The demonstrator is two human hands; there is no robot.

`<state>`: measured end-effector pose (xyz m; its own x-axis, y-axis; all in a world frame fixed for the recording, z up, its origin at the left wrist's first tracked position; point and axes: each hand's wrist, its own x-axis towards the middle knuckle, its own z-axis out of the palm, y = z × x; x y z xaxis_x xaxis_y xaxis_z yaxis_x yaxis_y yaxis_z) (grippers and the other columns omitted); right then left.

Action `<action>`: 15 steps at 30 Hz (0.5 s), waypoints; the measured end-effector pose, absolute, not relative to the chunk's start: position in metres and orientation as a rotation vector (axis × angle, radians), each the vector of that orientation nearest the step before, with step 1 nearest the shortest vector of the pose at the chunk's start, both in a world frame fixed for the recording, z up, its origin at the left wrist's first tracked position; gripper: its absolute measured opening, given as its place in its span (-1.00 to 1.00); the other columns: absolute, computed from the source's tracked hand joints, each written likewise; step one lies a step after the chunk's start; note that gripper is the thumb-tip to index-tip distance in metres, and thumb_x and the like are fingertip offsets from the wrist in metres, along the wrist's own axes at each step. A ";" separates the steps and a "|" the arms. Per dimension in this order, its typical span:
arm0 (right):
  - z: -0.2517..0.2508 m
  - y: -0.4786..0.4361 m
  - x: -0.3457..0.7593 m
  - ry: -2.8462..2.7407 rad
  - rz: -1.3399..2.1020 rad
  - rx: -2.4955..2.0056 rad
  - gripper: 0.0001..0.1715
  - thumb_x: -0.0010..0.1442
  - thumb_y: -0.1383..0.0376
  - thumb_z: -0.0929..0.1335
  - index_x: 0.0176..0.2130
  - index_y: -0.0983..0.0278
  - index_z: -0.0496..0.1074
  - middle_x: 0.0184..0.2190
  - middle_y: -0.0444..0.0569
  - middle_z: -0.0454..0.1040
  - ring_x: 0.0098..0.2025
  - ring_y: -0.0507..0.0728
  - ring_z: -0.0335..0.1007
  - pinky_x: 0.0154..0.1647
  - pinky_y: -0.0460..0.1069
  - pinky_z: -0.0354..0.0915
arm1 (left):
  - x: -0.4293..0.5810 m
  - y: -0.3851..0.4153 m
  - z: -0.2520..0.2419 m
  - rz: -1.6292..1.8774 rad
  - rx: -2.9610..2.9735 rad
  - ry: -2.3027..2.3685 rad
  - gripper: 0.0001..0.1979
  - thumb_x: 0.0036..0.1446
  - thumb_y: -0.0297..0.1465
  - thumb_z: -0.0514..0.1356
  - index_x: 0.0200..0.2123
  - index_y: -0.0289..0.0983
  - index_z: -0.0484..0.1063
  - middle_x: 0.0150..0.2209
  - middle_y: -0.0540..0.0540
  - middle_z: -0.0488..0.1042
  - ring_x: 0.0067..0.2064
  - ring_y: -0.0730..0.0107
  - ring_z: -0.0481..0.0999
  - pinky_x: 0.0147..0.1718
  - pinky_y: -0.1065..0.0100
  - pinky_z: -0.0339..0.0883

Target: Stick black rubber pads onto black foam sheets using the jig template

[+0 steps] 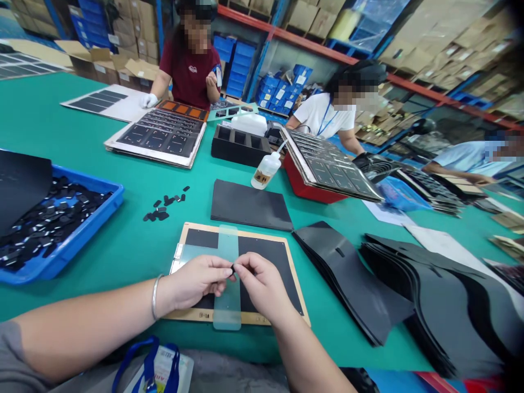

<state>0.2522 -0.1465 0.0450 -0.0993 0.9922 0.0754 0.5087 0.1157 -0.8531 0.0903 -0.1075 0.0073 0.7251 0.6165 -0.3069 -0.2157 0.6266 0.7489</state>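
Observation:
A small black piece [233, 268] is pinched between the fingertips of my left hand [198, 281] and my right hand [262, 284]; most of it is hidden by the fingers. Both hands are closed and hover over a tan-edged board [301, 289] that carries a black sheet [266, 256]. A translucent greenish strip [228, 311] lies across this board, under my fingers. Hinges show at the board's left edge. Beyond it, several small black pieces [158, 213] are scattered on the green table [135, 262].
At left stands a blue tray [82, 232] full of small black pieces. Behind the board are a stack of black sheets [249, 204] and a squeeze bottle [266, 172]. Curved black sheet stacks [352, 278] lie at right. Co-workers sit across the table.

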 end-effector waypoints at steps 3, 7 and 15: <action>0.043 -0.147 0.251 -1.723 0.797 -1.535 -0.85 0.18 0.31 0.27 -0.41 0.25 0.38 -0.46 -0.12 0.39 -0.38 0.04 0.31 -0.34 -0.07 0.23 | 0.092 -0.109 0.003 0.598 1.045 0.731 -0.79 0.05 -0.28 0.20 -0.43 -0.35 0.41 -0.62 0.09 0.21 -0.60 0.61 0.11 -0.61 0.50 -0.02; 0.037 -0.150 0.248 -1.730 0.670 -1.547 -0.86 0.19 0.29 0.26 -0.35 0.24 0.40 -0.43 -0.09 0.40 -0.37 0.05 0.32 -0.35 -0.07 0.26 | 0.088 -0.106 0.007 0.670 1.499 0.858 -0.79 0.11 -0.32 0.10 -0.48 -0.30 0.38 -0.51 0.03 0.34 -0.43 0.47 0.28 -0.42 0.44 0.15; 0.036 -0.150 0.251 -2.213 0.290 -1.549 -0.75 0.25 0.35 0.19 -0.23 0.25 0.43 -0.42 -0.05 0.42 -0.33 0.08 0.29 -0.30 0.00 0.13 | 0.082 -0.106 0.013 0.683 1.840 0.896 -0.82 0.13 -0.39 0.01 -0.46 -0.25 0.36 -0.50 0.01 0.37 -0.42 0.42 0.33 -0.42 0.41 0.16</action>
<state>0.2506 -0.1497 0.0361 -0.2896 0.9316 0.2197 0.8437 0.3569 -0.4011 0.0821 -0.1060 0.0132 0.5761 0.8140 0.0738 0.2866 -0.2857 0.9145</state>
